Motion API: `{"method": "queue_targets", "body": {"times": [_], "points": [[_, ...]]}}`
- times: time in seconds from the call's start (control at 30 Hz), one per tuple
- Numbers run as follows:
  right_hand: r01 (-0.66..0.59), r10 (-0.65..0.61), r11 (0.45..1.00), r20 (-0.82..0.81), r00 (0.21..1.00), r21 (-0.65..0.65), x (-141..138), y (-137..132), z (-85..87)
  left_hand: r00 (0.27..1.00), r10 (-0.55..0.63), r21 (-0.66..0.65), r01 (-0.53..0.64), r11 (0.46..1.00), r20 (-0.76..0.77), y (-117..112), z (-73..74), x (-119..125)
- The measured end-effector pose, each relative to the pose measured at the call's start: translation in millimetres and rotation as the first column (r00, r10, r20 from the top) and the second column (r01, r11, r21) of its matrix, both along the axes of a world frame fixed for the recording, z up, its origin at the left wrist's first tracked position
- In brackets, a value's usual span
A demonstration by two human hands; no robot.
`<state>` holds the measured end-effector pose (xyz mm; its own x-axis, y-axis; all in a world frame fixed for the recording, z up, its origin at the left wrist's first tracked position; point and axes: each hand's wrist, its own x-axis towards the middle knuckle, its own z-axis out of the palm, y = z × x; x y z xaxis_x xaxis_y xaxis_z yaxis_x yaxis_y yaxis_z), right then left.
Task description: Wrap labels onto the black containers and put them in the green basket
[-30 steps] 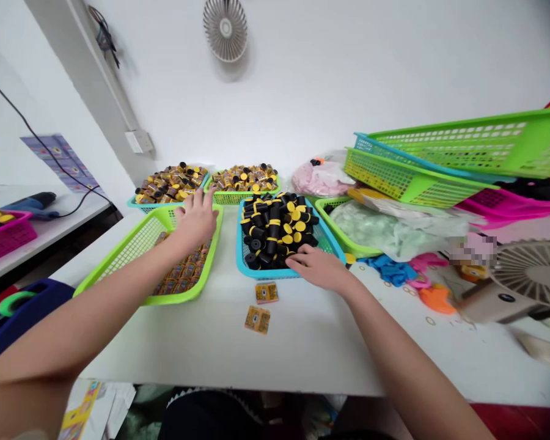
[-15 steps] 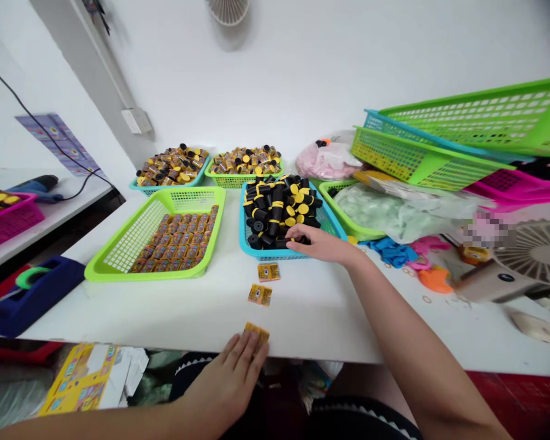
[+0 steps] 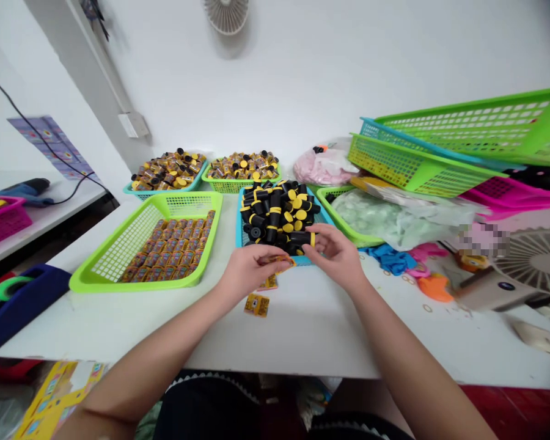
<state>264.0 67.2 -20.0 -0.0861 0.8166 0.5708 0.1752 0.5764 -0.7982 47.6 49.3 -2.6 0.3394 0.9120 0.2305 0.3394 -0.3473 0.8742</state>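
Observation:
My right hand [image 3: 337, 253] grips a black cylinder with a yellow end [image 3: 301, 238], held sideways at the near edge of the blue basket [image 3: 239, 235]. That basket is heaped with more such cylinders [image 3: 275, 211]. Close by on the left, my left hand [image 3: 252, 269] pinches a small yellow printed wrapper [image 3: 285, 261], mostly covered by the fingers. Below the hands another yellow printed wrapper [image 3: 256, 305] lies flat on the white table [image 3: 311, 330]. One more wrapper [image 3: 269, 282] shows partly under my left hand.
A green basket [image 3: 89, 278] on the left holds rows of wrapped cylinders [image 3: 169, 250]. Two filled baskets stand behind it. A blue tape dispenser [image 3: 27, 305] sits at the far left. Stacked baskets [image 3: 421, 162], plastic bags and a small fan [image 3: 543, 260] crowd the right.
My left hand has lifted a wrapper from the table's front edge and moved up beside the right hand. My right hand has taken a black cylinder from the heap.

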Motion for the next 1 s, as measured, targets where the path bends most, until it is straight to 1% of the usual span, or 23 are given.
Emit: {"method": "queue_targets", "body": {"times": [0.07,0.1,0.17,0.2,0.27,0.37,0.43,0.5,0.67,0.77,0.87,0.93,1.0], "points": [[-0.098,0.088,0.988,-0.088,0.992,-0.122,0.1,-3.3,2.5,0.999,-0.032,-0.013,0.032,0.999,-0.037,1.0,-16.2,1.2],[-0.143,0.124,0.975,-0.122,0.985,-0.168,0.0,-4.4,2.4,0.996,-0.053,0.008,0.054,0.999,-0.073,-0.2,-23.2,-0.2],[-0.216,0.179,0.952,-0.180,0.967,-0.218,-0.5,-5.4,-0.2,0.982,-0.095,0.067,0.107,0.992,-0.165,-3.4,-33.3,-4.6],[-0.252,0.206,0.940,-0.205,0.957,-0.231,-0.8,-5.4,-2.1,0.971,-0.122,0.081,0.141,0.987,-0.204,-4.7,-36.3,-6.7],[-0.329,0.268,0.908,-0.242,0.933,-0.260,-1.3,-5.1,-5.3,0.953,-0.207,0.050,0.223,0.974,-0.220,-5.7,-39.1,-9.2],[-0.391,0.308,0.870,-0.291,0.906,-0.299,-1.4,-5.6,-5.5,0.940,-0.317,-0.048,0.314,0.948,-0.124,-5.1,-39.0,-8.8],[-0.400,0.308,0.865,-0.307,0.900,-0.304,-0.9,-6.5,-3.1,0.936,-0.345,-0.086,0.339,0.937,-0.072,-4.8,-38.7,-7.9],[-0.404,0.321,0.865,-0.291,0.901,-0.296,-0.1,-7.6,-0.9,0.926,-0.372,-0.101,0.365,0.926,-0.065,-4.9,-38.9,-7.6],[-0.420,0.394,0.856,-0.146,0.908,-0.302,0.5,-9.6,0.8,0.890,-0.440,-0.073,0.434,0.898,-0.118,-5.8,-41.6,-9.3],[-0.402,0.399,0.868,-0.072,0.914,-0.292,0.3,-10.1,2.5,0.900,-0.423,-0.033,0.422,0.906,-0.106,-5.0,-41.5,-10.6],[-0.361,0.370,0.891,-0.020,0.929,-0.274,0.4,-9.8,4.9,0.906,-0.401,0.004,0.405,0.914,-0.133,-3.7,-39.7,-12.1],[-0.332,0.349,0.909,0.025,0.937,-0.250,0.3,-9.7,6.3,0.908,-0.374,0.028,0.386,0.922,-0.190,-3.0,-39.1,-13.2],[-0.305,0.329,0.927,0.087,0.940,-0.220,-0.2,-9.7,7.1,0.906,-0.311,0.052,0.339,0.939,-0.286,-2.6,-39.0,-14.3]]}}
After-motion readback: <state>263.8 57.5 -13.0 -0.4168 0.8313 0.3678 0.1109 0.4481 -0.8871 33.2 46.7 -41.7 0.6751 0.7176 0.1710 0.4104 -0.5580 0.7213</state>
